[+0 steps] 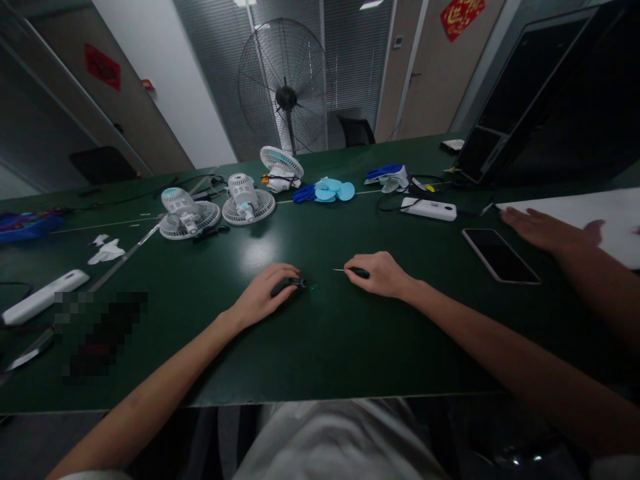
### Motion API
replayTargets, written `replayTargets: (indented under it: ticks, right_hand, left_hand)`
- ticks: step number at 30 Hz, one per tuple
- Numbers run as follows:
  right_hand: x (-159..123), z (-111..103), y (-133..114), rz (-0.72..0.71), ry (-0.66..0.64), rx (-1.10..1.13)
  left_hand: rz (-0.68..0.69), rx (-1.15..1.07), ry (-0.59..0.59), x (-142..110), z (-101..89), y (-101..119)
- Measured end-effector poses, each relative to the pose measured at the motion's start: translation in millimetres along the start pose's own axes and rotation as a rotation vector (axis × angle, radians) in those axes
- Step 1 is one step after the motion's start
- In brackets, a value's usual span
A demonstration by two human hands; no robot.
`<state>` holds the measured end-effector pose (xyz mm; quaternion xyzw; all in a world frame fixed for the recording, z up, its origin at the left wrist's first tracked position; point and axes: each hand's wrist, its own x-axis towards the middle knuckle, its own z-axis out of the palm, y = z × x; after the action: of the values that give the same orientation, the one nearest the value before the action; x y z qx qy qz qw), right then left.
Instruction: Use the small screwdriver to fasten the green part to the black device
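My left hand (267, 293) is closed around a small dark object with a narrow end (300, 283) pointing right; its exact kind is unclear. Just past that end, a tiny green glint (313, 287) shows on the table top. A short gap away, my right hand (380, 273) rests near the table surface and grips a small screwdriver (358, 272). It has a dark handle, and its thin metal shaft points left toward the left hand.
White fan parts (249, 205) and light-blue fan blades (334, 189) lie across the green table (310, 360). To the right are a phone (500, 256), a white power strip (429, 209) and another person's hand (545, 228) on white paper (620, 223). Another white strip (45, 297) lies left.
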<state>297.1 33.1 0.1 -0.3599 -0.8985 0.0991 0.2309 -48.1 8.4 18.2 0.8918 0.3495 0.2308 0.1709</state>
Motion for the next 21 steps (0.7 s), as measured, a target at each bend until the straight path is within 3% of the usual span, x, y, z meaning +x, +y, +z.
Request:
replayTargets:
  ticks: [4,7,12,17,21]
  right_hand:
    - [0.8,1.3,0.6,-0.012,0.023,-0.018]
    - [0.5,1.9,1.1,-0.016,0.027,-0.008]
    - [0.1,0.4,0.8,-0.004,-0.009,0.003]
    - [0.9,0.8,2.2,-0.018,0.002,-0.024]
    - [0.6,2.9,4.5,-0.021,-0.001,-0.012]
  left_hand:
    - [0.131,-0.070,-0.229,4.6,12.6,27.8]
    - [0.118,-0.063,-0.233,6.0,14.3,25.0]
    - [0.021,0.082,-0.141,1.0,-5.8,-17.9]
    - [-0.264,0.262,0.036,-12.2,-40.1,-79.0]
    - [-0.381,0.336,0.134,-23.5,-56.6,-114.0]
